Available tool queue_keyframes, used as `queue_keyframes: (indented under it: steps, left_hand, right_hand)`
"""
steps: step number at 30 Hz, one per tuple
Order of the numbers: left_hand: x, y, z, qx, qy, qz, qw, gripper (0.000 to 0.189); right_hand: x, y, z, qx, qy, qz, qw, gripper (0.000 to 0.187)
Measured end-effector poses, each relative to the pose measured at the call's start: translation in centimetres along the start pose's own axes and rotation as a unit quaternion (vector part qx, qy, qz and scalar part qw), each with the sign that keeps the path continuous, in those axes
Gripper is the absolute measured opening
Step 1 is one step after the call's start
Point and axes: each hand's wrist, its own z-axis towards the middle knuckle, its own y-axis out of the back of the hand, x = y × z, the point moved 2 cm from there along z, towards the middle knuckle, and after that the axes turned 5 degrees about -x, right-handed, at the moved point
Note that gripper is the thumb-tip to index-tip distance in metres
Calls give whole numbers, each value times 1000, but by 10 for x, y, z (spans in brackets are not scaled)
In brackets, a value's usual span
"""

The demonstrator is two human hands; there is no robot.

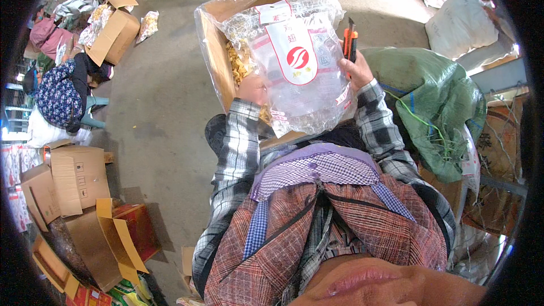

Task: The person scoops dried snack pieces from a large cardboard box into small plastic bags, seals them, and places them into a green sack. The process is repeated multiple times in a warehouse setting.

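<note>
A clear plastic bag (327, 68) with a red and white printed panel lies across an open cardboard box (219, 57), which has a clear plastic liner over its walls. My right hand (359, 68) holds an orange and black utility knife (350, 42), its blade pointing away from me, and is at the bag's right edge. My left hand (253, 89) is at the bag's left edge, its fingers partly hidden under the plastic; whether it grips the bag cannot be told. Yellowish-brown food pieces (239, 66) show in the box beside this hand.
A green woven sack (429, 89) stands close on the right, with a white sack (461, 23) beyond it. Cardboard boxes (91, 178) are piled at left. Farther up, a person (61, 93) in a dark floral top is near an open box (121, 36) and a filled bag (148, 25).
</note>
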Motion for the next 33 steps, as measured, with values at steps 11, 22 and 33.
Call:
queue_keyframes:
  steps: [11, 22, 33]
  left_hand:
    - [1, 22, 3, -5, 47, 88, 995, 41]
    - [1, 13, 13, 84, 51, 168, 981, 46]
    - [-4, 34, 24, -2, 70, 60, 996, 44]
  right_hand:
    - [-27, 2, 2, -97, -59, 45, 993, 28]
    - [-4, -1, -21, -22, -80, 109, 991, 34]
    - [18, -23, -39, 323, -45, -130, 936, 35]
